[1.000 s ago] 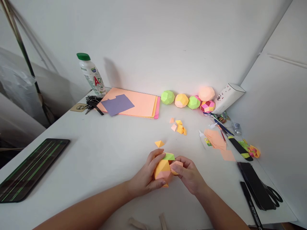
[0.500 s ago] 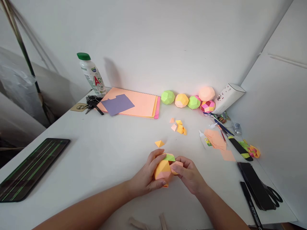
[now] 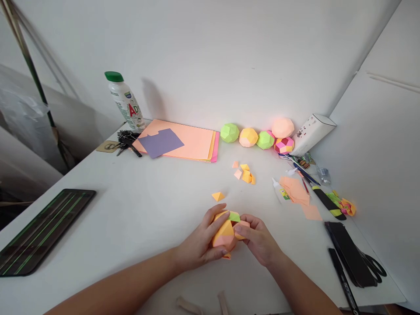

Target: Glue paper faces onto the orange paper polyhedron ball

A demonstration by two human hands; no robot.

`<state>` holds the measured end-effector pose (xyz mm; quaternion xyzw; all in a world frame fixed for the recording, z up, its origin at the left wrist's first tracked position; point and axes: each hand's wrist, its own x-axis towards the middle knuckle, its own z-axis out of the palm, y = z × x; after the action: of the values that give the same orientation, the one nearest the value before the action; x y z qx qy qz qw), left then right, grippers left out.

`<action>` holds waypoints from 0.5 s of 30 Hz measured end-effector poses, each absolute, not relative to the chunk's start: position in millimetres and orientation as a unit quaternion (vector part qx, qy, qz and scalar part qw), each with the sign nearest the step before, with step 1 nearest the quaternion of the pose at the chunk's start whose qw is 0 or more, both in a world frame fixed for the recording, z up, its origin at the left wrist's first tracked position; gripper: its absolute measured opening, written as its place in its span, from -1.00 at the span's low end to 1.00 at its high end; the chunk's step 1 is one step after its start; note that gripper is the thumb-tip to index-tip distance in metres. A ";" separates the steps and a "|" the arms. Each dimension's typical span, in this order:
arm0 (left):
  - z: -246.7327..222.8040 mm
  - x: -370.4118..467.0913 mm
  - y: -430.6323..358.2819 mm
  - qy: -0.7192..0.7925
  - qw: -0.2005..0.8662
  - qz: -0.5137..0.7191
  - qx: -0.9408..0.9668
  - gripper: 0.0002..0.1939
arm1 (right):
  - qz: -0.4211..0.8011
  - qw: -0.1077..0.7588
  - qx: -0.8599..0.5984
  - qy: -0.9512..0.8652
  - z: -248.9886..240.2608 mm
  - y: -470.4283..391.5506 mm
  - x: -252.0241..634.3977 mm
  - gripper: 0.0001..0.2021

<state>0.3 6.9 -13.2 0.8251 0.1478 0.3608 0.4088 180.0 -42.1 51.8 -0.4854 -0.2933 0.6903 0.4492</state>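
Above the front of the white table, my left hand (image 3: pixel 205 238) wraps round a folded-paper ball (image 3: pixel 225 235) with orange, peach and green faces. A dark gap shows in its upper right side. At that gap, my right hand (image 3: pixel 257 238) pinches a peach and orange folded-paper piece (image 3: pixel 242 228) between thumb and fingers, and the piece touches the ball. How far it is joined there I cannot tell. Just beyond my hands lies a loose orange folded piece (image 3: pixel 218 196). Farther back is a small group of orange and peach folded pieces (image 3: pixel 246 176).
Finished paper balls (image 3: pixel 248 137) line the wall. Paper sheets (image 3: pixel 183 142), keys (image 3: pixel 127 142) and a bottle (image 3: pixel 126 103) stand back left. On the right lie peach paper slips (image 3: pixel 295 191), a glue bottle (image 3: pixel 280 190), a cutter knife (image 3: pixel 328 202), a black case (image 3: pixel 351 253), scissors (image 3: pixel 374 264) and a marker (image 3: pixel 343 280).
The ball has turned slightly in my left hand, and the left index finger sits a little farther across its top. My right hand keeps its pinch, almost unmoved.
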 end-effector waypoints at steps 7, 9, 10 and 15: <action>-11.9 1.1 6.7 0.141 0.402 0.367 0.827 -0.32 | 0.672 0.439 -0.512 -0.306 53.9 -42.6 179.4 -0.74; -12.1 1.0 6.3 0.145 0.404 0.360 0.828 -0.32 | 0.666 0.437 -0.522 -0.306 55.3 -42.6 178.6 -0.73; -12.2 0.8 6.1 0.148 0.406 0.355 0.829 -0.32 | 0.663 0.437 -0.525 -0.306 55.9 -42.6 178.3 -0.73; -11.8 -0.3 6.1 0.151 0.411 0.346 0.830 -0.32 | 0.647 0.434 -0.541 -0.318 55.8 -43.7 177.7 -0.77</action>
<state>-0.3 6.1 -11.8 0.8300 0.1505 0.3461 0.4108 177.7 -43.7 55.8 -0.5411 -0.3179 0.6467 0.4335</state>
